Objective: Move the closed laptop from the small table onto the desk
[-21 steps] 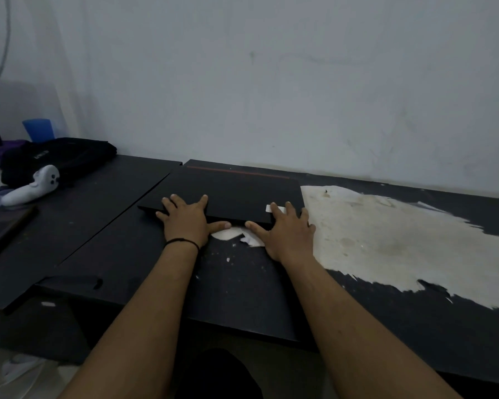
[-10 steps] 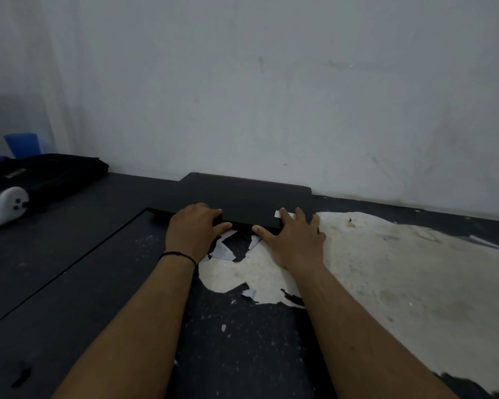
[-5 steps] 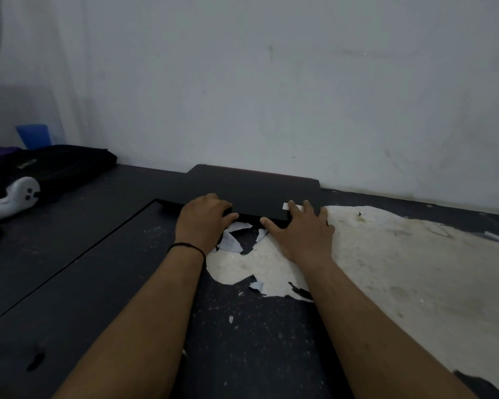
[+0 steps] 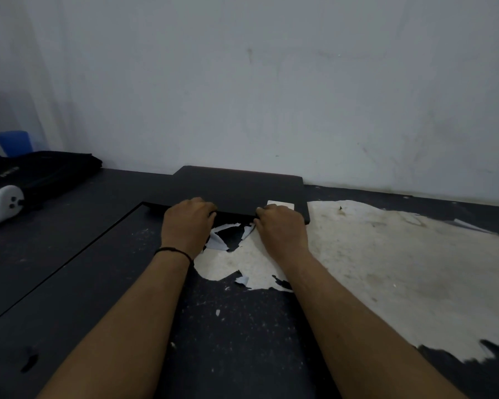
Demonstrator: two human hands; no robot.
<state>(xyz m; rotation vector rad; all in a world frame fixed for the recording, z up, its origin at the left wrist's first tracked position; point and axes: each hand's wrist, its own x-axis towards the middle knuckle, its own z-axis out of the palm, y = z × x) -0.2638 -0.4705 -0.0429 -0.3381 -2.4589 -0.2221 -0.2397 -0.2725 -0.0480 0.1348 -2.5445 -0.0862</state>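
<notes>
1. Head view: the closed laptop (image 4: 236, 188), black and flat, lies at the far edge of the dark surface close to the wall (image 4: 271, 82); its near edge is tilted slightly up over the torn patch below it, and whether it sits on the small table or the desk cannot be told.
2. A small white sticker (image 4: 281, 205) shows on the lid near the near right corner.
3. The left hand (image 4: 188, 223) is curled over the laptop's near edge, fingers folded around it and clamped on the laptop; a thin black band (image 4: 173, 251) circles the wrist.
4. The right hand (image 4: 281, 228) grips the same edge just beside the sticker, fingers bent and closed on the laptop.
5. Between and below the hands, the dark tabletop (image 4: 228, 326) has a large pale peeled patch (image 4: 386, 269) spreading to the right, with loose white flakes (image 4: 218, 242) curling up.
6. A seam (image 4: 69, 260) runs diagonally on the left, dividing two dark surfaces.
7. Far left lie a white controller (image 4: 3, 204), a black bag (image 4: 43, 168) and a blue cup (image 4: 13, 143) behind it.
</notes>
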